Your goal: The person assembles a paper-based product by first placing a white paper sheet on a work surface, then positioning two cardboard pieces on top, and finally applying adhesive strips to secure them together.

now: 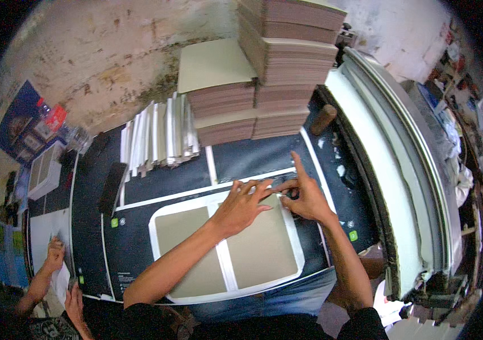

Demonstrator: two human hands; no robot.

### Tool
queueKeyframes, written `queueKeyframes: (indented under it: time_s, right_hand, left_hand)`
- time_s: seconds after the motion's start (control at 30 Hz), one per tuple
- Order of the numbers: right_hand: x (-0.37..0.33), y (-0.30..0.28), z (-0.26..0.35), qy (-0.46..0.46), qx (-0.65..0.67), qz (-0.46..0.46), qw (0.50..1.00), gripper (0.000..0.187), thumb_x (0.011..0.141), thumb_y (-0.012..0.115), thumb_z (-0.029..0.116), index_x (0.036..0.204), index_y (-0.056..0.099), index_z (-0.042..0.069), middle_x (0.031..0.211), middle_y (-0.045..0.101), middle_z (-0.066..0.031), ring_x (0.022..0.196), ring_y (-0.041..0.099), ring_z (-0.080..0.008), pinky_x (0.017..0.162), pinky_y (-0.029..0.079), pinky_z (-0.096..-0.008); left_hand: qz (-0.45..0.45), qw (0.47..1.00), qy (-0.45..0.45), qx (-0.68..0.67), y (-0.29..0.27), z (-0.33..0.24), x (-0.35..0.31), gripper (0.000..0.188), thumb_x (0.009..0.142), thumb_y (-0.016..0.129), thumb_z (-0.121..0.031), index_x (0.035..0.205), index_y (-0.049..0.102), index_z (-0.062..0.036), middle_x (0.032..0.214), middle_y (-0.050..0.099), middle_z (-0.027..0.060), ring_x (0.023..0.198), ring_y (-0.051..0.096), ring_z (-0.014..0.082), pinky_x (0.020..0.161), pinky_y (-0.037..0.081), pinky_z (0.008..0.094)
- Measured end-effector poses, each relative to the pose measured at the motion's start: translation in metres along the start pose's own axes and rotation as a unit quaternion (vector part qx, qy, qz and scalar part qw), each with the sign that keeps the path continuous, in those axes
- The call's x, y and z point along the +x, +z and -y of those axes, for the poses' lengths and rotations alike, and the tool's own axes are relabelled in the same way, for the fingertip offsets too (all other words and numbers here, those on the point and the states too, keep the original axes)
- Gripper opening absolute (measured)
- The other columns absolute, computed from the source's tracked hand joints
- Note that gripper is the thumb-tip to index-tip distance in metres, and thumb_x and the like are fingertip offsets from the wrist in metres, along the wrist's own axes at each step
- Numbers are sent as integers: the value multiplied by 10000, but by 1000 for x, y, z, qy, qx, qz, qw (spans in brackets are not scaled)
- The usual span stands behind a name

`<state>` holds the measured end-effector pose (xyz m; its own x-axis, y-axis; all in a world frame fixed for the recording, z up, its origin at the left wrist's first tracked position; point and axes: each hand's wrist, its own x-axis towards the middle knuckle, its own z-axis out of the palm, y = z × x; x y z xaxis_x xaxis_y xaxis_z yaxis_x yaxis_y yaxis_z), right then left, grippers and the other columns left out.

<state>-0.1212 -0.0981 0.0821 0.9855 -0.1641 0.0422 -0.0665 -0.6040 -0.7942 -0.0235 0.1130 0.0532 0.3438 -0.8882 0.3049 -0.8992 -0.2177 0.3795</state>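
Two tan-grey boards (261,243) lie side by side on a white paper sheet (227,272) with trimmed corners. A white strip runs between them. My left hand (238,208) reaches across the boards, its fingers stretched and spread near the sheet's far edge. At the far right corner of the sheet is my right hand (308,195), index finger pointing away and thumb toward my left fingertips. Its other fingers are curled and partly hidden; I see nothing held in them. The fingers of both hands nearly meet over the paper edge.
Tall stacks of cut boards (295,65) stand at the back, beside a pile of white strips (159,136). A dark block (112,188) sits on the black table top (134,249). A large white roller-like machine part (377,153) borders the right. At left, another person's hands (54,254) handle white paper.
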Motion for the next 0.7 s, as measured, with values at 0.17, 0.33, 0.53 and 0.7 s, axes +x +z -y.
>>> queueKeyframes:
  time_s: [0.17, 0.33, 0.53, 0.7]
  right_hand:
    - [-3, 6, 6, -19, -4, -3, 1000, 1130, 789, 713, -3, 1631, -32, 109, 1008, 758, -211, 904, 739, -362, 836, 579, -423]
    - [-1, 7, 26, -114, -215, 40, 969, 1095, 778, 708, 32, 1638, 38, 140, 1070, 680, -305, 952, 681, -480, 846, 561, -525]
    - [4, 5, 15, -164, -233, 55, 957, 1052, 789, 692, 43, 1639, 82, 149, 1056, 670, -319, 981, 666, -490, 857, 556, -528]
    - [4, -1, 20, -126, -223, 67, 964, 1038, 832, 670, 29, 1638, 29, 161, 1034, 689, -310, 935, 684, -483, 844, 559, -534]
  left_hand:
    - [-4, 1000, 19, 13, 4, 3, -2, 604, 970, 645, -382, 1433, 476, -33, 1360, 554, 123, 1226, 547, 298, 1027, 372, 503]
    - [25, 995, 38, 85, 0, 2, -1, 630, 969, 659, -348, 1437, 429, 5, 1300, 579, 149, 1228, 542, 295, 1019, 363, 494]
    - [17, 995, 58, 85, -4, 1, 3, 570, 1015, 592, -276, 1453, 390, 28, 1225, 608, 195, 1204, 553, 300, 1014, 363, 469]
    - [20, 998, 43, 49, 1, 3, 3, 513, 1035, 553, -241, 1452, 380, 2, 1213, 618, 214, 1195, 558, 317, 1045, 346, 505]
